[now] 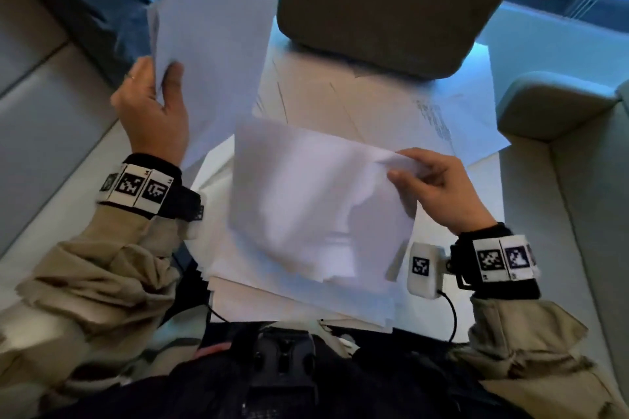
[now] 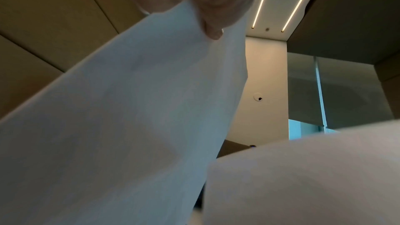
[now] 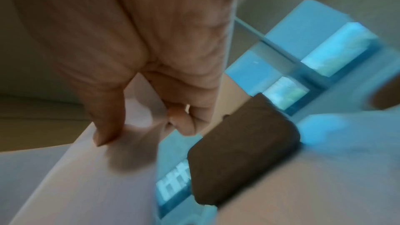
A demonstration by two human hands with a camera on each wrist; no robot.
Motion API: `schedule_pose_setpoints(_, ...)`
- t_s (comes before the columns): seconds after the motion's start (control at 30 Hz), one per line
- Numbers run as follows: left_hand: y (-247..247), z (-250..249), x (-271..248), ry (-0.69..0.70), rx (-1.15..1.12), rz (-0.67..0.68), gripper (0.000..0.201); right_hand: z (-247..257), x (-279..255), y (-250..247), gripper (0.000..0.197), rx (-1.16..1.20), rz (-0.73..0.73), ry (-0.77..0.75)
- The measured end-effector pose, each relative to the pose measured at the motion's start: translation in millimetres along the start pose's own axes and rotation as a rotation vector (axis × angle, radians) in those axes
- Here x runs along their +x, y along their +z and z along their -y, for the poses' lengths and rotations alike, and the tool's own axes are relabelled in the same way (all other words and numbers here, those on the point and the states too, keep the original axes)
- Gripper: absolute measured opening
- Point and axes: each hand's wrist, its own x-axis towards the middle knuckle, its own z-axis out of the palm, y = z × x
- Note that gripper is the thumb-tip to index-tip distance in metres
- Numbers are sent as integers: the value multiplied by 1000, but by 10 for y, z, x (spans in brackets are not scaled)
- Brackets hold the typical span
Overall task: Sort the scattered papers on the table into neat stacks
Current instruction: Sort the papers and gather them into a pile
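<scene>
Papers everywhere on this one. My left hand (image 1: 155,109) pinches a bundle of sheets (image 1: 211,54) at its near corner, thumb on top and fingers behind, and the bundle sticks up and away past my fingertips, off the table (image 1: 490,180). My right hand (image 1: 439,187) grips a second sheet (image 1: 306,194) by its right edge, thumb over it, fingers curled under; that sheet hangs blurred to the left of those fingers, above a messy pile (image 1: 299,296) on the table. More loose papers (image 1: 374,105) lie flat beyond both hands, running under a dark cushion (image 1: 391,3) at the far side. The right wrist view is too smeared to add much.
</scene>
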Motion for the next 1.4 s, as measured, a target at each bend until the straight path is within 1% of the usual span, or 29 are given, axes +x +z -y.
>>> schedule_pose_setpoints(0.07, -44, -4, -18, -4, -25, -8, 29, -282, -65, -9, 22, -5, -60, 154)
schedule_pose_setpoints(0.13, -59, -17, -58, 20, -42, -11, 35, -695, -138, -8, 23, -99, -93, 310)
schedule_pose_setpoints(0.17, -63, -32, -86, 31, -52, -4, 36, -902, -178, 3, 20, -175, -87, 371)
schedule_pose_setpoints(0.23, -72, -84, -144, 54, -60, 17, 35, -1233, -256, 56, 18, -353, -31, 474)
schedule_pose_setpoints(0.27, -70, -122, -172, 72, -63, 28, 34, -1332, -282, 99, 24, -445, -4, 516)
schedule_pose_setpoints(0.33, -62, -198, -221, 93, -64, 46, 30, -1384, -304, 196, 38, -581, 12, 570)
schedule_pose_setpoints(0.37, -54, -235, -248, 86, -68, 58, 29, -1357, -293, 236, 44, -615, 1, 566)
schedule_pose_setpoints(0.43, -27, -316, -311, 36, -104, 79, 28, -1277, -229, 310, 53, -612, -43, 496)
schedule_pose_setpoints(0.47, -11, -367, -345, 6, -141, 92, 28, -1214, -182, 358, 56, -558, -71, 468)
schedule_pose_setpoints(0.53, 13, -490, -408, -71, -234, 114, 27, -1099, -88, 499, 67, -339, -136, 480)
schedule_pose_setpoints(0.57, 22, -556, -439, -120, -275, 121, 28, -1046, -45, 585, 76, -179, -167, 513)
schedule_pose_setpoints(0.63, 46, -663, -504, -218, -345, 138, 30, -962, 34, 740, 101, 216, -217, 588)
schedule_pose_setpoints(0.67, 64, -690, -544, -256, -370, 156, 31, -940, 61, 787, 109, 384, -224, 615)
schedule_pose_setpoints(0.7, 79, -697, -592, -283, -383, 179, 33, -906, 72, 813, 105, 493, -223, 627)
schedule_pose_setpoints(0.73, 92, -686, -639, -307, -387, 203, 35, -899, 78, 814, 85, 542, -221, 616)
schedule_pose_setpoints(0.8, 103, -619, -718, -379, -383, 238, 39, -867, 48, 793, 32, 552, -263, 581)
schedule_pose_setpoints(0.83, 102, -567, -749, -428, -384, 248, 41, -896, 24, 764, 17, 554, -300, 571)
schedule_pose_setpoints(0.87, 95, -505, -776, -467, -387, 264, 45, -939, -6, 715, 16, 546, -328, 564)
schedule_pose_setpoints(0.93, 76, -329, -836, -501, -377, 314, 52, -1050, -73, 600, 28, 516, -357, 565)
schedule_pose_setpoints(0.97, 60, -235, -865, -512, -354, 343, 57, -1101, -122, 542, 30, 482, -361, 574)
schedule_pose_setpoints(1.03, 24, -64, -927, -538, -264, 420, 65, -1207, -238, 442, 29, 424, -355, 606)
schedule_pose_setpoints(1.1, -12, 93, -1000, -544, -164, 522, 68, -1305, -366, 349, 29, 394, -341, 642)
schedule_pose_setpoints(1.17, -44, 247, -1060, -581, -110, 660, 59, -1406, -480, 288, 30, 376, -315, 681)
schedule_pose_setpoints(1.23, -69, 389, -1135, -620, -20, 863, 49, -1489, -567, 270, 32, 343, -272, 728)
schedule_pose_setpoints(1.3, -100, 485, -1232, -572, 121, 1064, 43, -1541, -615, 288, 33, 291, -194, 778)
schedule_pose_setpoints(1.37, -140, 546, -1326, -546, 192, 1177, 45, -1545, -617, 307, 32, 147, -83, 814)
schedule_pose_setpoints(1.4, -164, 567, -1370, -555, 202, 1212, 45, -1537, -594, 299, 31, 2, -11, 811)
